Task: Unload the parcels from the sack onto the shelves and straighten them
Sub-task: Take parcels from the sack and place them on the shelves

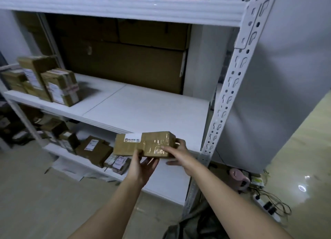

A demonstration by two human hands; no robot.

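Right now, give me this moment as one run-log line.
phase: placing | held: taped cardboard parcel | left hand: grips near edge | right hand: grips right end | position: in front of middle shelf

Small brown cardboard parcel (pixel 145 144): matt card, its right half wrapped in glossy clear tape that catches the light; a smooth white paper label on the upper face. White shelf boards (pixel 143 109): smooth, matt, painted-looking finish. White perforated metal upright (pixel 231 88): painted steel with punched slots, faint sheen. Large brown cardboard boxes (pixel 123 59) at the back: plain matt card. Brown taped parcels (pixel 59 86) at the left: cardboard with paper labels and shiny tape bands. Beige floor (pixel 304 158): glossy, mirroring a lamp. Dark grey sack (pixel 197 226): soft, crumpled, material unclear.
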